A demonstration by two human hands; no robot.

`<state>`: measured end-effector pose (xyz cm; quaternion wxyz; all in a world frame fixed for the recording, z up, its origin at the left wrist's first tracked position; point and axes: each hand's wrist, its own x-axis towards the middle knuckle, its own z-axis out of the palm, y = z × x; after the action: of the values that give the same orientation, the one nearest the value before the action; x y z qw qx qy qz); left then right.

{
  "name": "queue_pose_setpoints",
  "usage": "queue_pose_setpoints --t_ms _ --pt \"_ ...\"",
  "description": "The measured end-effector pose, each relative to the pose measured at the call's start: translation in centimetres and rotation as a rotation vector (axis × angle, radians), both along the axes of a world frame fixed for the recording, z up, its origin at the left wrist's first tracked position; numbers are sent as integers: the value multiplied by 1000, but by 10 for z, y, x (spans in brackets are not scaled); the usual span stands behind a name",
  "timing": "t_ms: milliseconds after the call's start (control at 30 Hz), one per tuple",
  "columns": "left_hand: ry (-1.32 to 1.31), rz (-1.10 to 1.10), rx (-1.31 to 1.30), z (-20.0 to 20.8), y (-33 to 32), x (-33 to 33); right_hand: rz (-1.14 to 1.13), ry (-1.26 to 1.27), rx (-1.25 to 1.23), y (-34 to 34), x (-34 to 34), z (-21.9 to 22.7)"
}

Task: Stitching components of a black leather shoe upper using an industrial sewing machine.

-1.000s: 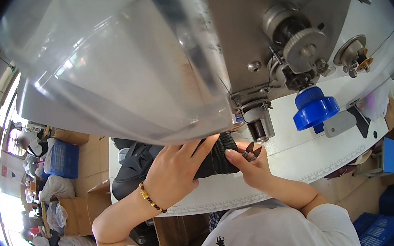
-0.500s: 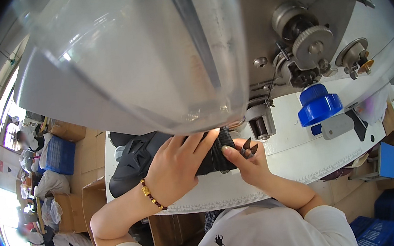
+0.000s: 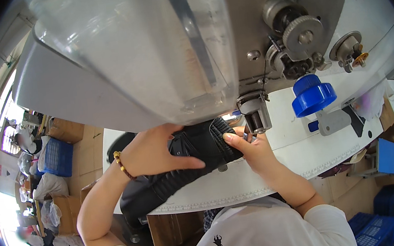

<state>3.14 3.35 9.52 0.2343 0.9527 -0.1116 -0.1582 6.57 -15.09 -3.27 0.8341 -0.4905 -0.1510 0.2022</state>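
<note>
the black piece (image 3: pixel 177 181) lies on the white table (image 3: pixel 309 173), between the two hands and partly beneath the left one. from the left hand (image 3: pixel 154 154) it spreads from 7 o'clock round to 3 o'clock, its ribbed band (image 3: pixel 222 139) being the end at 3. the left thumb stands apart from the fingers and lies over the piece, aimed at about 4 o'clock; the fingertips are hidden, so i cannot tell whether this hand grips. a beaded bracelet (image 3: pixel 123 165) circles its wrist.

the right hand (image 3: pixel 253 150) pinches the ribbed band with the thumb on top; from here the piece runs off between 8 and 9 o'clock. something small and grey shows by its fingers, too covered to make out.

close by at 12 o'clock from the right hand is a metal cylinder (image 3: pixel 255 114) of the machine, with a blue knob (image 3: pixel 314 96) at 2 o'clock. at 12 o'clock from the left hand is a clear shield (image 3: pixel 145 56).
</note>
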Motion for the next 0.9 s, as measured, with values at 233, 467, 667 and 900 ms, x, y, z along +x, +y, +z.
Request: queue_pose_setpoints --t_ms 233,467,667,900 --pt "-23 -9 -156 -33 12 14 17 48 10 -7 6 4" --pt "60 113 -326 -46 13 37 -10 83 107 4 2 6" --pt "97 149 -322 -43 8 38 -5 18 20 -1 4 3" --pt "62 167 -546 -53 -4 30 -1 -193 -207 -14 15 10"
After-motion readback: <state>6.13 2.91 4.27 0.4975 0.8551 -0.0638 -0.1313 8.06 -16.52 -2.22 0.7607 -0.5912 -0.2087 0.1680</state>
